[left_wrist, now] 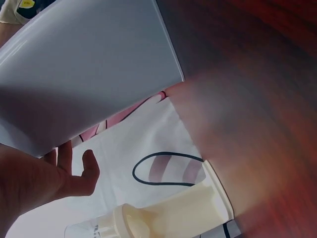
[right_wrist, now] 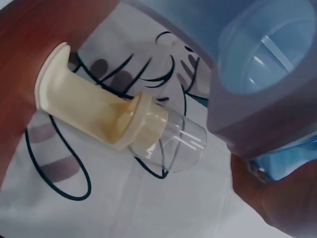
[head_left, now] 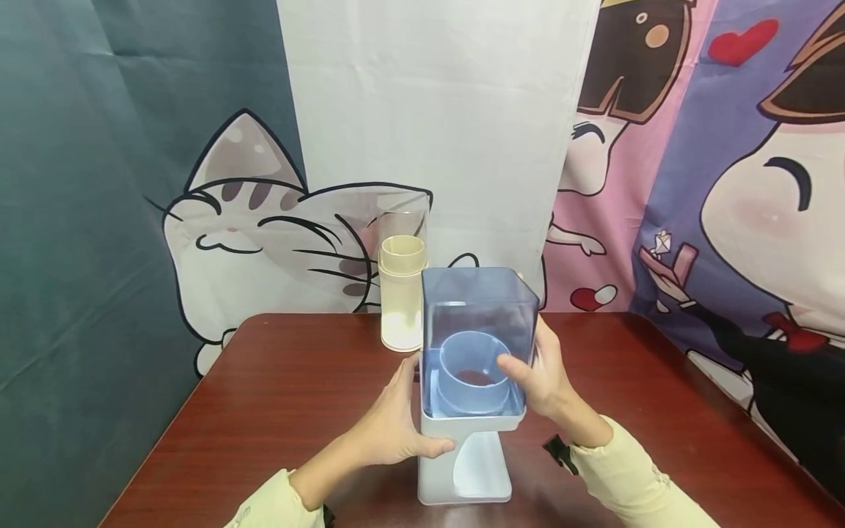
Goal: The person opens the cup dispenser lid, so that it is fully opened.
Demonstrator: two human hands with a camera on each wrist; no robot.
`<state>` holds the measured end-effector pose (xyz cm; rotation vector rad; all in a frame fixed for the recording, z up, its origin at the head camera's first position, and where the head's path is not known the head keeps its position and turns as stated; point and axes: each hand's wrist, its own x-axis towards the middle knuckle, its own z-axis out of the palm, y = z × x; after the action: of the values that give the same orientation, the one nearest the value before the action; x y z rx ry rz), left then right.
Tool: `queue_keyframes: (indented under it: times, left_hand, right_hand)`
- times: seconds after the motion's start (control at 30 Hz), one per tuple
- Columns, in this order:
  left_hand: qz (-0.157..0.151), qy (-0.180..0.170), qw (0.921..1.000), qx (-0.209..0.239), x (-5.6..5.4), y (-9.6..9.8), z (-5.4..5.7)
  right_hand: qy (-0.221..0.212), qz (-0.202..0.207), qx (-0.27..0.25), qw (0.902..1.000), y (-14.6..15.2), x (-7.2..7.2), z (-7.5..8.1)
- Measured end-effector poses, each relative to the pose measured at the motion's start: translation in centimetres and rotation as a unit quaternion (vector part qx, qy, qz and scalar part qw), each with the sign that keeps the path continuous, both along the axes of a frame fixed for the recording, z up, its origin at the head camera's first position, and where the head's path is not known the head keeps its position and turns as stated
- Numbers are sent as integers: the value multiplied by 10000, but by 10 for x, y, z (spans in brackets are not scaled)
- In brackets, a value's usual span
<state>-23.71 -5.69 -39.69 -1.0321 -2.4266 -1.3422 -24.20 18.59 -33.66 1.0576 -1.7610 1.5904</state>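
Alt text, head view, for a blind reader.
A person's left hand holds a white stand while the right hand grips the see-through blue box on top. Behind, a cream stand with a clear top sits on a reddish table before a cartoon backdrop.

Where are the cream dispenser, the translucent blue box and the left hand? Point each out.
Cream dispenser (head_left: 400,292), head view: body below the collar.
Translucent blue box (head_left: 480,317), head view: front wall.
Left hand (head_left: 394,427), head view: near the thumb's base.

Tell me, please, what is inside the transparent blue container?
Inside the transparent blue container there is a round collar, open at the top. No loose contents show. The right hand hides part of the collar's right side.
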Motion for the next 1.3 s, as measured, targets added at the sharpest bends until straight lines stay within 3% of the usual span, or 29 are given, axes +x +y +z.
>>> queue_keyframes:
  times: [0.43,0.63,0.8,1.03,1.3]
  left_hand:
    - [-223,-281,9992,192,-1,6,-4]
    - [-149,-219,9993,272,2,6,-6]
    - [-83,-211,9993,287,4,2,-8]
    - [25,-243,9991,340,4,0,-8]
    - [-239,176,9947,985,3,3,-14]
  right_hand:
    - [861,-66,-393,9955,2,2,-4]
    - [697,148,-634,9954,1,8,1]
    - [820,419,-781,9927,0,13,9]
    - [570,698,-1170,9890,-2,21,19]
    - [534,524,-1631,9838,-6,26,30]
